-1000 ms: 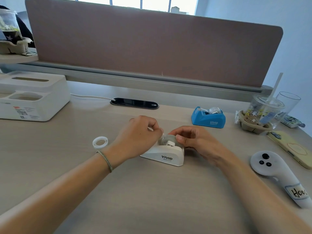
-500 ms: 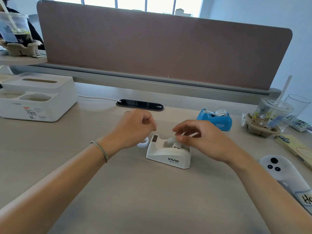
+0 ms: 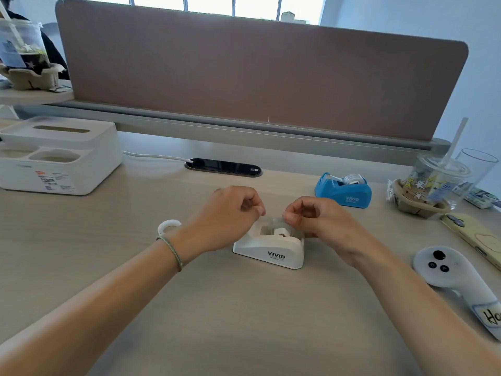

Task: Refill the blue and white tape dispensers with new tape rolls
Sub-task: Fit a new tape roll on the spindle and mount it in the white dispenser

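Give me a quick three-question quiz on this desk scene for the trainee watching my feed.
1. True or false: the blue plastic tape dispenser already carries a roll.
2. Which item lies beside the left hand's wrist: A) white empty tape core ring, B) scissors, C) pen?
3. Fill in: both hands, the right hand included, are pinched above the ____ plastic tape dispenser.

Key: 1 true; 2 A; 3 white.
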{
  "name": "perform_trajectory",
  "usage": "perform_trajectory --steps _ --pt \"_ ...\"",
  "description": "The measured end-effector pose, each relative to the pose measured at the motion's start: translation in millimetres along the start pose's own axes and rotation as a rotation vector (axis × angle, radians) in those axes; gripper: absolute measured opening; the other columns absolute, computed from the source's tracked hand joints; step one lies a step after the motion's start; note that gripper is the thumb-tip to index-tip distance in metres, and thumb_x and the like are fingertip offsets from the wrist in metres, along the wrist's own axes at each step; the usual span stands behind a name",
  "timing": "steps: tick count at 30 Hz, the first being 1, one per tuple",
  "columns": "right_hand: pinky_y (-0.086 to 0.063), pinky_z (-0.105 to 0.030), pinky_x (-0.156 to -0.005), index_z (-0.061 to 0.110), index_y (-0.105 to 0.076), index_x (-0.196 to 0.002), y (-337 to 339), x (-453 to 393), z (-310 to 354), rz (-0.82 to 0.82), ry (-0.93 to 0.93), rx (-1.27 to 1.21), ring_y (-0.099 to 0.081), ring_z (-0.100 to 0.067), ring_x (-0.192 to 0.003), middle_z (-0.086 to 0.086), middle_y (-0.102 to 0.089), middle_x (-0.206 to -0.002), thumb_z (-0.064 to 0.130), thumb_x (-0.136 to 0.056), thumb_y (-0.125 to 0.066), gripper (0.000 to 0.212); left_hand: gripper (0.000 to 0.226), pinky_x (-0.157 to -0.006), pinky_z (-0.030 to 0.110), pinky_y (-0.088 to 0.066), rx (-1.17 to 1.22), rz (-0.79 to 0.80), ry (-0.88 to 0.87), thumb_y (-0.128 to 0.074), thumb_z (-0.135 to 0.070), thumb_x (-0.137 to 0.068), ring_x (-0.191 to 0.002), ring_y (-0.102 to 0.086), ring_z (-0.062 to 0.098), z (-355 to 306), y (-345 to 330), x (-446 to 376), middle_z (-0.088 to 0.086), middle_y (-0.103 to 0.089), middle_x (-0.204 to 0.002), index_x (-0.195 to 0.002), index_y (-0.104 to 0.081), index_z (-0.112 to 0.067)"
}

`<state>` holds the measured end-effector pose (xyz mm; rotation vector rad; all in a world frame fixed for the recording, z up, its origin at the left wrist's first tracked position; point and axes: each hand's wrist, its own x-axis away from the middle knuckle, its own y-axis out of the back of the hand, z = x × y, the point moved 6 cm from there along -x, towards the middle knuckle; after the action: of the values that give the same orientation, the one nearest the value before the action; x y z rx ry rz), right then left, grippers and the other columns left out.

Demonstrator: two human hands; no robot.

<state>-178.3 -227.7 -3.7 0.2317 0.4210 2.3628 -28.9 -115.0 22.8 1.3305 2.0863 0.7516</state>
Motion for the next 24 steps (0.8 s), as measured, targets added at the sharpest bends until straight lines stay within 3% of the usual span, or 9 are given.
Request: perform_trajectory --steps 3,7,10,15,19,22,24 --pt "-0.052 -0.03 -0.076 0.015 -0.076 -0.089 5.4 1.2 -5.9 0.042 -0.046 -0.02 -0.062 -0.014 -0.084 -0.002 -0.073 -0.09 0.02 -0.089 -0.075 0.005 0.034 -0.067 0.025 -0.045 0.016 -0.03 0.02 -0.05 -0.034 -0.1 -0.073 -0.062 0.012 -2.8 2.0 1.6 -0.011 -0.067 -0.068 -0.076 -0.071 -0.022" --pt "-0.051 -0.028 -0.074 0.014 -0.076 -0.09 4.8 -0.8 -6.8 0.041 -0.035 -0.006 -0.061 -0.011 -0.079 0.0 -0.072 -0.084 0.026 -0.089 -0.075 0.012 0.062 -0.065 0.03 -0.042 -0.086 0.022 0.012 -0.033 -0.063 -0.097 -0.074 -0.06 0.015 -6.6 -13.1 4.3 -0.002 -0.069 -0.077 -0.072 -0.068 -0.018" --pt "-0.05 -0.023 -0.069 0.01 -0.076 -0.093 3.8 -0.3 -4.3 0.037 0.0 0.036 -0.058 -0.007 -0.072 0.008 -0.068 -0.074 0.032 -0.09 -0.074 0.022 0.067 -0.071 0.034 -0.048 -0.156 0.047 -0.026 -0.03 -0.074 -0.089 -0.078 -0.061 0.016 -9.8 -23.4 3.9 -0.005 -0.069 -0.078 -0.072 -0.063 -0.018" --pt "-0.056 -0.031 -0.078 0.011 -0.075 -0.095 3.0 0.5 -0.9 0.025 0.034 0.117 -0.063 -0.01 -0.081 -0.002 -0.073 -0.086 0.038 -0.098 -0.062 0.03 0.045 -0.063 0.032 -0.042 -0.089 0.022 -0.016 -0.049 -0.053 -0.097 -0.073 -0.055 0.016 -8.9 -22.7 -0.2 -0.004 -0.066 -0.077 -0.066 -0.059 -0.022" --pt "-0.057 -0.029 -0.083 0.02 -0.078 -0.093 1.9 3.6 3.3 0.026 0.007 0.165 -0.068 -0.01 -0.085 0.005 -0.077 -0.092 0.047 -0.103 -0.046 0.043 0.037 -0.068 0.031 -0.045 -0.067 0.007 -0.021 -0.054 -0.039 -0.097 -0.079 -0.058 0.017 -7.5 -20.5 -2.5 -0.003 -0.067 -0.083 -0.063 -0.059 -0.025" --pt "-0.057 -0.035 -0.09 0.027 -0.077 -0.096 0.6 4.8 9.1 0.027 0.049 0.244 -0.069 -0.015 -0.095 0.007 -0.077 -0.097 0.044 -0.1 -0.056 0.027 0.035 -0.069 0.025 -0.043 -0.055 -0.001 -0.042 -0.056 -0.035 -0.097 -0.08 -0.061 0.015 -8.5 -12.9 -3.5 -0.002 -0.071 -0.084 -0.069 -0.068 -0.018" --pt "-0.055 -0.033 -0.093 0.033 -0.074 -0.104 -2.9 5.7 13.4 0.064 0.075 0.269 -0.068 -0.014 -0.102 0.009 -0.075 -0.105 0.039 -0.092 -0.07 0.014 0.033 -0.066 0.018 -0.041 -0.069 0.0 -0.067 -0.057 -0.032 -0.097 -0.076 -0.059 0.005 -11.7 -4.9 -3.4 -0.003 -0.073 -0.085 -0.074 -0.071 -0.012"
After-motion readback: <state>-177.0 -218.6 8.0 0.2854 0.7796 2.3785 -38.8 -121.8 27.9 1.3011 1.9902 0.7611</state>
